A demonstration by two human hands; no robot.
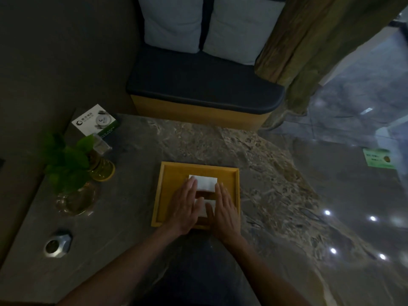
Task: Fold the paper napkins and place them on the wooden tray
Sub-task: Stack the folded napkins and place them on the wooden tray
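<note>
A square wooden tray (229,191) lies on the marble table in front of me. Inside it, a folded white napkin (206,183) sits toward the far side. A second white napkin (204,208) lies nearer to me, mostly covered by my hands. My left hand (184,208) lies flat with straight fingers on the left part of both napkins. My right hand (225,208) lies flat beside it, its thumb on the near napkin and its fingertips at the far napkin's right edge.
A potted green plant in a glass bowl (72,180) stands at the table's left, with a yellow glass jar (102,168) and a card stand (95,121) behind it. A metal ashtray (57,244) sits near left. A cushioned bench (203,89) faces me.
</note>
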